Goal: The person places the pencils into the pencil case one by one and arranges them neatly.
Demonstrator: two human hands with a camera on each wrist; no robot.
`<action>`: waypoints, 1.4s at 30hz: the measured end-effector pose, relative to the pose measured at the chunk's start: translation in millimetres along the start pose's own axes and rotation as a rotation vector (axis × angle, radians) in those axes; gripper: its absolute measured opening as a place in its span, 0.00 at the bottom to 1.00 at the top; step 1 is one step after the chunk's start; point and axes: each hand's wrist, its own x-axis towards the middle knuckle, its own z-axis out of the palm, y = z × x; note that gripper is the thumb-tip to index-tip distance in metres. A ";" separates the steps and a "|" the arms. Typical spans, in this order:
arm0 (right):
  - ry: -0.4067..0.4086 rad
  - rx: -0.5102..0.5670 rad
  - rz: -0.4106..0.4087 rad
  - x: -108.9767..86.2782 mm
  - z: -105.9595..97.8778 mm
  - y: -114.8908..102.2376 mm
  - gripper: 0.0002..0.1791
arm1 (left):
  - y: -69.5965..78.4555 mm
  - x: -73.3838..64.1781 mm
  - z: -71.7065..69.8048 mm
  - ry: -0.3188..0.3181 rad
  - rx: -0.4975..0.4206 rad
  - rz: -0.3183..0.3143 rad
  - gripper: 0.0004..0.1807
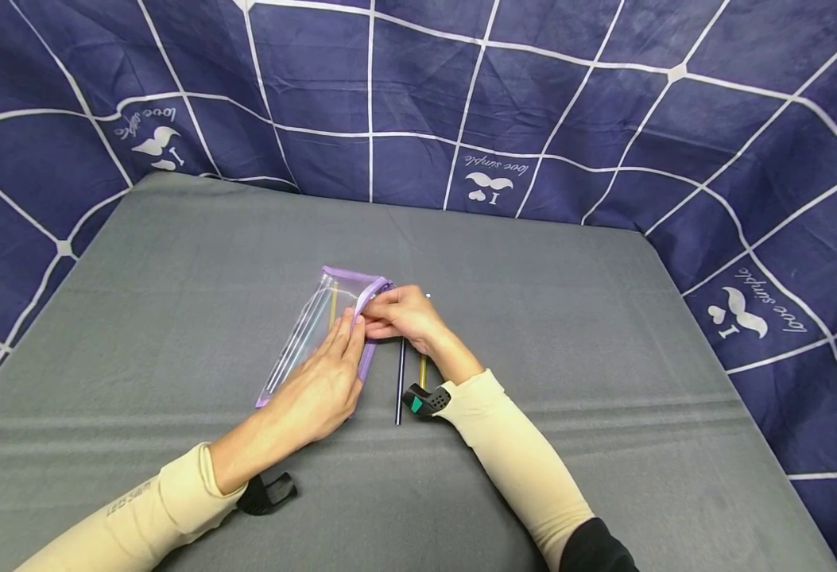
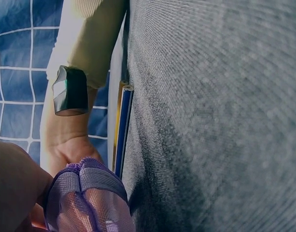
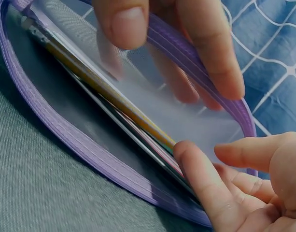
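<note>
A clear zip pouch with purple edging (image 1: pixel 291 349) lies tilted on the grey surface, its mouth spread open. My left hand (image 1: pixel 321 381) holds the pouch, thumb and fingers on either side of the purple rim (image 3: pixel 184 58). At the mouth is my right hand (image 1: pixel 411 318), its fingers slightly apart; in the right wrist view, one fingertip (image 3: pixel 184 150) touches the end of a yellow pencil (image 3: pixel 109 92) inside. Other slim pencils lie beside that one. Outside the pouch, a dark blue pencil (image 1: pixel 400 389) and another yellow pencil (image 1: pixel 423 372) lie near my right wrist, partly hidden.
A grey cloth (image 1: pixel 604 334) with a few creases covers the work surface. Behind it and along both sides hangs a navy curtain (image 1: pixel 418 87) with white grid lines. Black wrist devices (image 1: pixel 425 400) are strapped over both cream sleeves.
</note>
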 end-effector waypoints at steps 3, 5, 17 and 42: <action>-0.005 -0.007 -0.006 -0.8 -3.6 -0.6 0.12 | -0.1 0.0 0.4 -0.003 0.001 -0.002 0.38; -0.006 -0.009 -0.005 -0.7 -5.6 -0.7 0.12 | 0.0 -0.1 0.8 -0.001 0.003 0.002 0.38; 0.024 -0.002 -0.020 -2.2 -13.4 -3.8 0.13 | -1.2 0.6 1.5 0.030 0.015 0.028 0.38; 0.082 -0.016 -0.051 -6.0 -32.6 -5.3 0.14 | -0.8 1.1 1.1 0.026 0.020 0.024 0.38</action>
